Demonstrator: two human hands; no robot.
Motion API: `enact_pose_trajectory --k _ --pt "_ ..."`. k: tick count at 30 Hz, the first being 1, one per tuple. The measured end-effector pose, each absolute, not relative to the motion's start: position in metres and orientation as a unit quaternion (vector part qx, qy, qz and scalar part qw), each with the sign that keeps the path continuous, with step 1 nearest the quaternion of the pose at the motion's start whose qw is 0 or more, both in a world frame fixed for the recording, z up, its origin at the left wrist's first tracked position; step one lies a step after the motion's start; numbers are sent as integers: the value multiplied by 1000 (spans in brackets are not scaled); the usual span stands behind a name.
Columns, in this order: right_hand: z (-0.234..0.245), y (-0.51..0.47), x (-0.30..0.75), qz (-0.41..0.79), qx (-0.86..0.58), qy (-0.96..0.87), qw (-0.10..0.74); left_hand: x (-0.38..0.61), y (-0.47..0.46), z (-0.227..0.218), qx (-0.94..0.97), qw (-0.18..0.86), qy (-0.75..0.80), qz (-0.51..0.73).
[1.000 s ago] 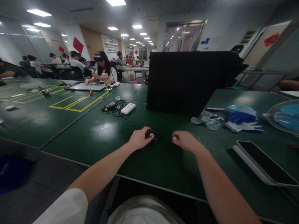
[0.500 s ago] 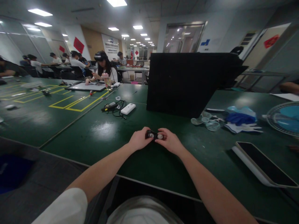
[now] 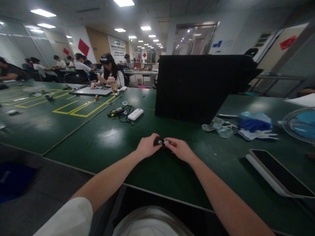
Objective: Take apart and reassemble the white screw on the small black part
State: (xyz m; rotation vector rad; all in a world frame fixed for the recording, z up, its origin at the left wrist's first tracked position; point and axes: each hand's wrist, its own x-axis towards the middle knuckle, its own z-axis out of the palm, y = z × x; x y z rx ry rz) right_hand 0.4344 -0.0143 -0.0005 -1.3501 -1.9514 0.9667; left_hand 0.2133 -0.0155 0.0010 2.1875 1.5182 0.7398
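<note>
Above the green table [image 3: 103, 154], my left hand [image 3: 146, 146] is closed around a small black object with a pale round spot [image 3: 158, 141]. My right hand [image 3: 181, 149] pinches a small whitish piece [image 3: 166, 142] between thumb and fingers, right beside the black object. Whether the two pieces touch is too small to make out. My fingers hide part of both.
A large black box [image 3: 189, 88] stands beyond my hands. Cables with a white power bank-like block [image 3: 135, 114] lie left. To the right are clear plastic cups [image 3: 224, 132], gloves [image 3: 256, 126] and a tablet-like device [image 3: 280, 172]. A co-worker [image 3: 110, 72] sits across.
My right hand has turned slightly and its fingers now pinch the whitish piece, which earlier showed its round face. My left hand keeps its hold on the black object.
</note>
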Motion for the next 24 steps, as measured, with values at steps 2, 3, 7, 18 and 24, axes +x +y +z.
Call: enact_pose_trajectory --k 2,3,7,18,24 --pt "8 -20 435 320 -503 -758 263 213 -15 0 775 200 540 261" --pt "12 -21 435 304 -509 -763 260 213 -14 -1 771 209 542 260" --pt "22 -24 438 265 -529 -762 264 213 -14 -1 765 235 541 257" --pt "16 -26 429 258 -497 -782 274 213 -12 -4 782 238 512 266" --pt "7 -9 439 349 -511 -695 366 213 -10 -10 772 269 508 270"
